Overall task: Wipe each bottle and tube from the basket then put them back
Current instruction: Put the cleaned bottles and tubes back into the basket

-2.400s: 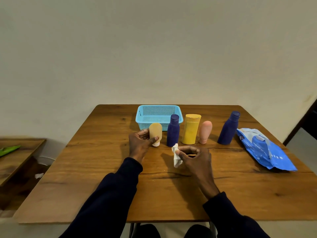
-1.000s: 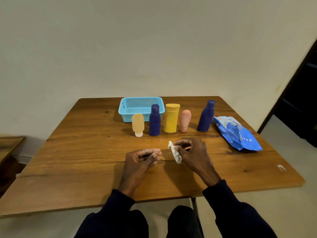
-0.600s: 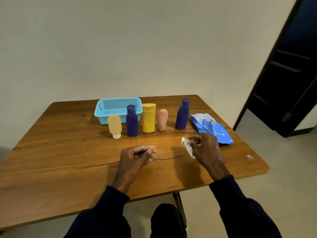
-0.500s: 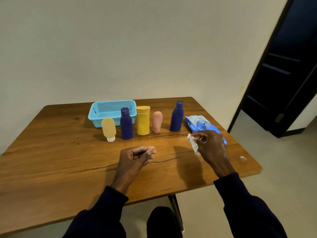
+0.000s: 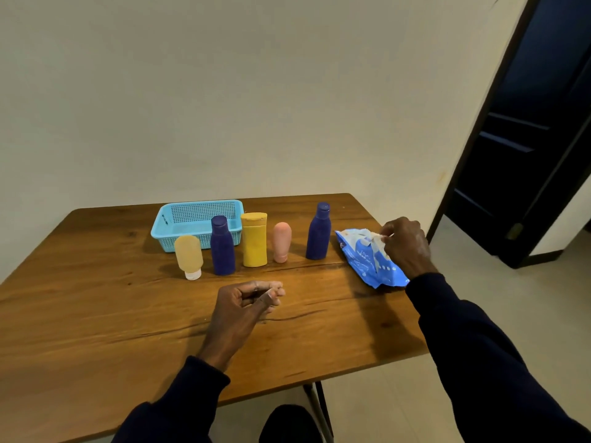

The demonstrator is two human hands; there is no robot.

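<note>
In front of the basket (image 5: pixel 204 212) stand five items: two blue bottles (image 5: pixel 222 247) (image 5: pixel 317 235), one yellow bottle (image 5: pixel 254 241), one pink tube (image 5: pixel 281 241), one orange tube (image 5: pixel 188 254). Right of the basket, your right hand (image 5: pixel 404 244) pinches one white wipe (image 5: pixel 375 239) over the blue pack (image 5: pixel 367 263). Your left hand (image 5: pixel 246 302) lies loosely curled, holding nothing.

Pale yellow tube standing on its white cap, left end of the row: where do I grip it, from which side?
Pinch the pale yellow tube across its broad body, above the white cap, coming from the front-left: a navy bottle crowds its right, the basket stands behind, and the narrow cap probably makes it tippy.
</note>
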